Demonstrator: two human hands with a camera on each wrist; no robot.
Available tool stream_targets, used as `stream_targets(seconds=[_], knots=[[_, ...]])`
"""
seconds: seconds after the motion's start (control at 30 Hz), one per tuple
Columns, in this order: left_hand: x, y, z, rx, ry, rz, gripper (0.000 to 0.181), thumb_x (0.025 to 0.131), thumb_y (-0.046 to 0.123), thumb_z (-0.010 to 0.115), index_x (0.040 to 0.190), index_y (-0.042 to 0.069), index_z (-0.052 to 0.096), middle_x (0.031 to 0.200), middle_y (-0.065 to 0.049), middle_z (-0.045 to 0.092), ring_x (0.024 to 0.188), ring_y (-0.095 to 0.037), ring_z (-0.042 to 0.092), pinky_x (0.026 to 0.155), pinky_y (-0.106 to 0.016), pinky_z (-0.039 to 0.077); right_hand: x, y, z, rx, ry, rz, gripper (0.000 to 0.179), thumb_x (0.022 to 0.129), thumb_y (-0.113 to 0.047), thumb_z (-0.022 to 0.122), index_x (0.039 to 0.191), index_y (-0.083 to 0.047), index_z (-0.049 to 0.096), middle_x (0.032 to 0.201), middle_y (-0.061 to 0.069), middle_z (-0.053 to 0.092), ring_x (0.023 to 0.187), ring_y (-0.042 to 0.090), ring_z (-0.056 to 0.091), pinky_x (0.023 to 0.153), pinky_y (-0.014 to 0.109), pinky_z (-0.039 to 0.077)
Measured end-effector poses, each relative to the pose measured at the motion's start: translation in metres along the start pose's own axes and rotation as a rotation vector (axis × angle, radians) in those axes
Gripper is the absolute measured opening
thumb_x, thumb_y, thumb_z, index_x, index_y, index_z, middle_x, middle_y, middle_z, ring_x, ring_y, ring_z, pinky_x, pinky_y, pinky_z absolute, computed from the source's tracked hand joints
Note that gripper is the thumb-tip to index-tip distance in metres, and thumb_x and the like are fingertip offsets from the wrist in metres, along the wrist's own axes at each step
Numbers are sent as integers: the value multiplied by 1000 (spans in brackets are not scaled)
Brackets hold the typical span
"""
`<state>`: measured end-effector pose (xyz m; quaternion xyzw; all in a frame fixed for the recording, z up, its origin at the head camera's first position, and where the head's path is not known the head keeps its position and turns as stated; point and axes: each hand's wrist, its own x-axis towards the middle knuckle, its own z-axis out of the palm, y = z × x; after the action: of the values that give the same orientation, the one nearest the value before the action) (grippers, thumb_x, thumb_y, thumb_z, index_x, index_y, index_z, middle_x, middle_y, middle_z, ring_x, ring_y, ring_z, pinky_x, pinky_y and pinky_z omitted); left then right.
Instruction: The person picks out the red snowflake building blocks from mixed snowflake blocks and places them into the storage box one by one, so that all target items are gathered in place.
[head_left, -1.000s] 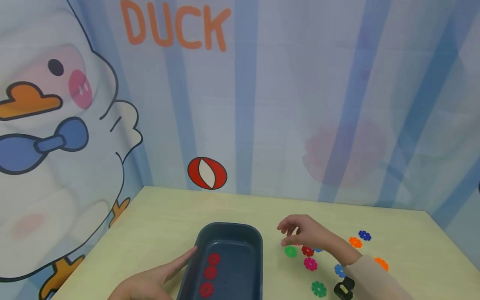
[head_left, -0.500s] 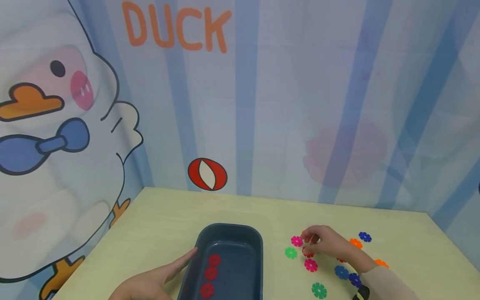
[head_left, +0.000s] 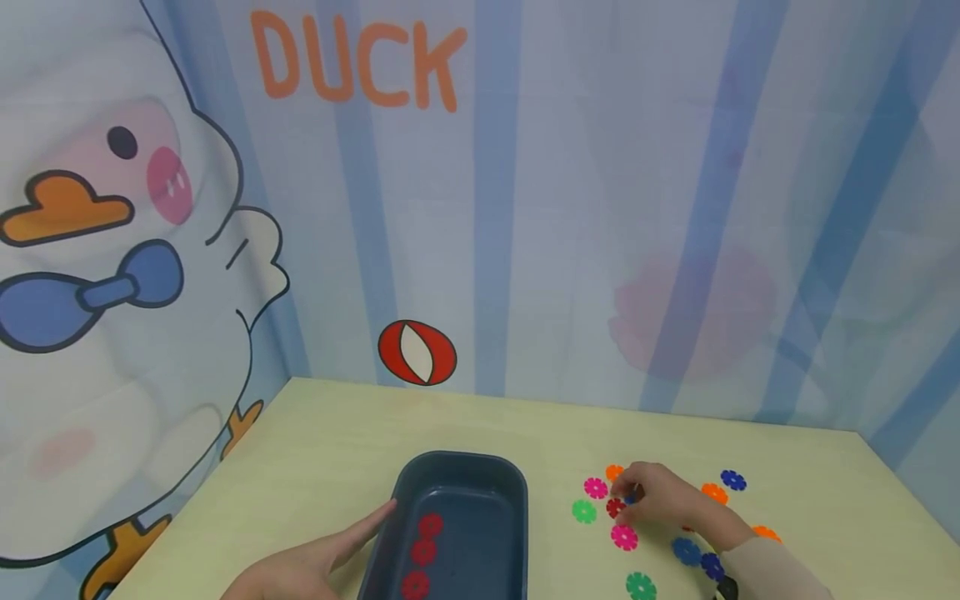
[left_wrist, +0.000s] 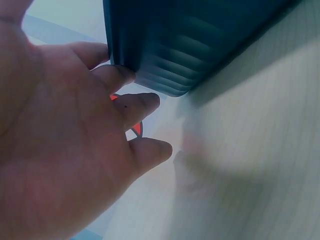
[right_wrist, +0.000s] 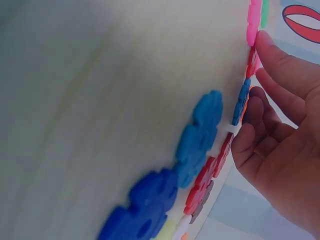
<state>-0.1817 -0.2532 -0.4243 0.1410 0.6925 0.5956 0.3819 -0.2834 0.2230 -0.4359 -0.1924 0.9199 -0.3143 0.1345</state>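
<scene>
My left hand [head_left: 300, 567] touches the outer left wall of a dark blue-grey tray [head_left: 519, 533], fingers extended. In the left wrist view, fingertips [left_wrist: 122, 75] meet the tray's side. Inside lie three red snowflake discs [head_left: 423, 551], in a line along its left part. To the right, my right hand [head_left: 663, 496] is down at the table, its thumb and index finger at opposite edges of a dark red snowflake disc [head_left: 615, 507]. Close around it lie a pink disc [head_left: 624, 537], another pink disc [head_left: 596, 488], a green disc [head_left: 584, 512] and an orange disc [head_left: 614, 472].
More snowflake discs lie around the right forearm: a blue disc [head_left: 686, 551], a dark blue disc [head_left: 712, 567], an orange disc [head_left: 715, 493] and a far dark blue disc [head_left: 733, 480]. A teal-green disc [head_left: 641, 586] is nearer the front. A printed duck curtain [head_left: 555, 208] hangs behind the table [head_left: 337, 433].
My right hand has moved right and down from above the green and pink discs to the dark red disc. My left hand stays at the tray; the view has shifted slightly.
</scene>
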Motion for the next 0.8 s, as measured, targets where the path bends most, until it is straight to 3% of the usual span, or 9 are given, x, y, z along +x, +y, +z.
stream_targets(seconds=[0.43, 0.73, 0.8], knots=[[-2, -1, 0, -9, -6, 0, 99, 83, 18, 76, 155, 34, 10, 160, -16, 1, 141, -35, 10, 107, -50, 34, 6, -1, 0, -66, -9, 24, 22, 76, -11, 81, 91, -6, 67, 86, 1, 57, 81, 19, 49, 75, 34, 47], [0, -1, 1, -25, -27, 26, 100, 82, 17, 77, 155, 34, 11, 159, -17, 0, 139, -34, 14, 107, -49, 35, 7, -3, 1, -46, -26, 22, 24, 75, -2, 79, 86, -7, 58, 81, 1, 53, 77, 19, 47, 70, 31, 44], [0, -1, 0, 40, -20, 45, 102, 81, 21, 79, 155, 34, 10, 160, -16, 0, 141, -35, 10, 108, -51, 31, 6, -4, 1, -37, -27, 5, 25, 75, -1, 78, 86, -7, 56, 79, 1, 52, 77, 19, 47, 68, 29, 43]])
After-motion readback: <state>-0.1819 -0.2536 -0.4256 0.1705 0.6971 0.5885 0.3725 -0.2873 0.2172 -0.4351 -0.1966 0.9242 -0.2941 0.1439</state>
